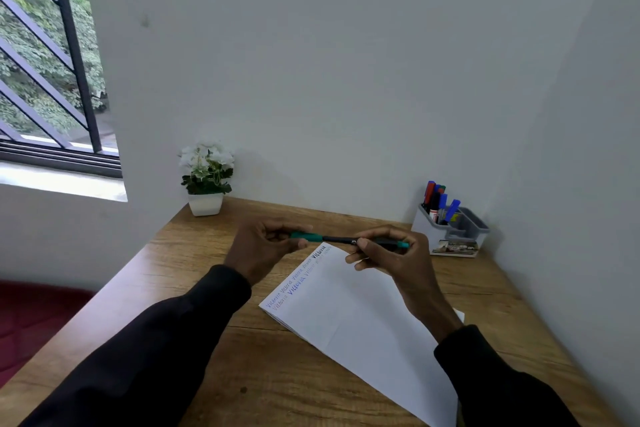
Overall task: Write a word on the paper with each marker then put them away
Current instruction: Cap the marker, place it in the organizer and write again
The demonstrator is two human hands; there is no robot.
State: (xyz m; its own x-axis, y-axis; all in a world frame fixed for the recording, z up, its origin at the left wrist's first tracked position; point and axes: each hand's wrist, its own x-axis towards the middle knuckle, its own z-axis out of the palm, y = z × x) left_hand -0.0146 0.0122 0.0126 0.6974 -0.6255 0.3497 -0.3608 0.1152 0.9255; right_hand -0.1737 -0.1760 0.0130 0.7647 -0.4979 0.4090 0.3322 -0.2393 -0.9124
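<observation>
I hold a green-capped marker (337, 238) level above the top edge of the white paper (363, 315). My left hand (263, 246) pinches its green cap at the left end. My right hand (391, 253) grips the black barrel near its green tail. The paper lies slanted on the wooden desk (214, 305), with two rows of words in several colours along its top edge. A grey marker holder (457, 225) stands at the back right with several markers upright in its left compartment.
A white pot with white flowers (206, 177) stands at the desk's back left corner. White walls close the desk at the back and the right. A barred window is at the upper left, and a dark red seat lies below the desk's left edge.
</observation>
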